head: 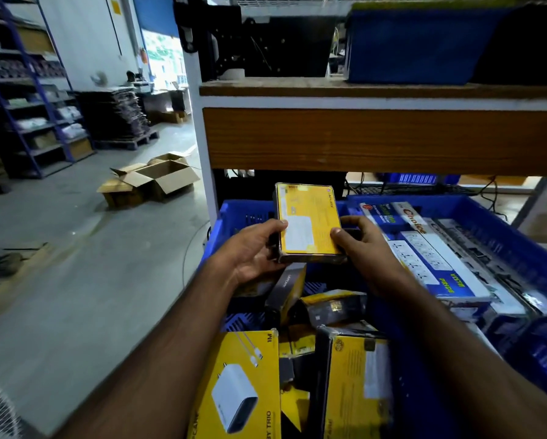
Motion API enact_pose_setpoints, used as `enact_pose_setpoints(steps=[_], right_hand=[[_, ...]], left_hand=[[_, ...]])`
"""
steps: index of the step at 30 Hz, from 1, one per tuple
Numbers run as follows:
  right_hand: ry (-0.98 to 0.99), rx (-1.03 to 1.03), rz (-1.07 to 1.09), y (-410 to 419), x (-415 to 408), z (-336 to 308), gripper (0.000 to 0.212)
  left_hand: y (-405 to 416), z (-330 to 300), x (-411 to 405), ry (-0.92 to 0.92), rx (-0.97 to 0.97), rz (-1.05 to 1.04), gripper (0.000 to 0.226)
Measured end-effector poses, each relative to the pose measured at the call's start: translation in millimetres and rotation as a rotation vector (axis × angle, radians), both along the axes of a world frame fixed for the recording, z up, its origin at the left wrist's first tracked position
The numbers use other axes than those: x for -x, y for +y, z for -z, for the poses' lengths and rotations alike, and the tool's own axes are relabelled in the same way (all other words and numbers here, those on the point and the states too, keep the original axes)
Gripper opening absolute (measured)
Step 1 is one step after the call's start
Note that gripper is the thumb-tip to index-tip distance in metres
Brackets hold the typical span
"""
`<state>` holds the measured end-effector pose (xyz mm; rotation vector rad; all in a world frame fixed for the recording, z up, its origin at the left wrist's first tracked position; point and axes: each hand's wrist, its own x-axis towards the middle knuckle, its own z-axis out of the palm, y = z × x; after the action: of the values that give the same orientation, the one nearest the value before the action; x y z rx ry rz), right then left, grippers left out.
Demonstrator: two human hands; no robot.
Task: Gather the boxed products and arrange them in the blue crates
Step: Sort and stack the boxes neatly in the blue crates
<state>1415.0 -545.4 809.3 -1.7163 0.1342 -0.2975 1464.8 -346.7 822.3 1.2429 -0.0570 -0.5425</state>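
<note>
head view: yellow boxes point(234, 384) lie jumbled at the near end of the left crate point(234, 213). above its far end, left hand point(253, 248) and right hand point(360, 239) pinch one box point(310, 220) by its sides, flat, likely for squaring against the far wall.

I stand in a warehouse: metal storage racks point(28, 99), stacked flat cardboard point(117, 112), open cartons point(153, 182) on concrete floor point(75, 264).
</note>
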Motion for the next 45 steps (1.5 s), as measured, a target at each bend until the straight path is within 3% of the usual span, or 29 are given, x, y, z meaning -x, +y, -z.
enact_pose_setpoints(steps=[6,9,13,18,22,25,29,32,34,36,37,39,40,43,45], right_hand=[[0.133,-0.286,-0.154,5,5,-2,0.038],[0.018,-0.41,-0.03,0,3,-9,0.041],[-0.144,-0.352,0.135,-10,-1,-13,0.049],[-0.163,-0.237,0.038,-5,2,-11,0.041],[-0.159,0.048,-0.039,-7,3,-7,0.043],[-0.136,0.091,-0.068,-11,3,-5,0.054],[-0.167,0.056,-0.09,-13,3,-8,0.046],[-0.216,-0.065,-0.023,-13,5,-10,0.036],[-0.238,-0.121,0.017,-12,6,-11,0.033],[-0.245,-0.124,0.033,-12,6,-9,0.033],[-0.243,-0.105,0.037,-11,7,-9,0.034],[-0.219,-0.037,0.023,-8,9,-7,0.038],[-0.204,-0.004,0.008,-8,9,-5,0.04],[-0.187,0.04,-0.012,-6,9,-4,0.043],[-0.194,0.044,-0.003,-5,9,-5,0.042]], left_hand=[[-4,2,0,0.075,0.082,0.037,0.021],[-4,2,-3,0.087,0.054,-0.017,0.038],[3,6,-11,0.017,0.068,-0.079,0.051],[10,14,-9,-0.061,-0.068,0.125,0.04],[16,10,-7,-0.09,-0.056,0.099,0.026],[20,7,-5,-0.081,-0.059,0.087,0.024],[17,3,-3,-0.063,-0.038,0.07,0.04],[20,7,-10,0.118,0.056,-0.031,0.067],[20,17,-10,0.144,-0.11,-0.044,0.057],[13,25,-2,0.024,-0.515,0.038,0.03],[8,27,5,-0.094,-0.776,0.134,0.027],[-4,31,15,-0.331,-1.209,0.351,0.043],[-10,34,20,-0.381,-1.325,0.42,0.051],[-21,48,25,-0.349,-1.444,0.44,0.049],[-24,55,24,-0.366,-1.406,0.331,0.043]])
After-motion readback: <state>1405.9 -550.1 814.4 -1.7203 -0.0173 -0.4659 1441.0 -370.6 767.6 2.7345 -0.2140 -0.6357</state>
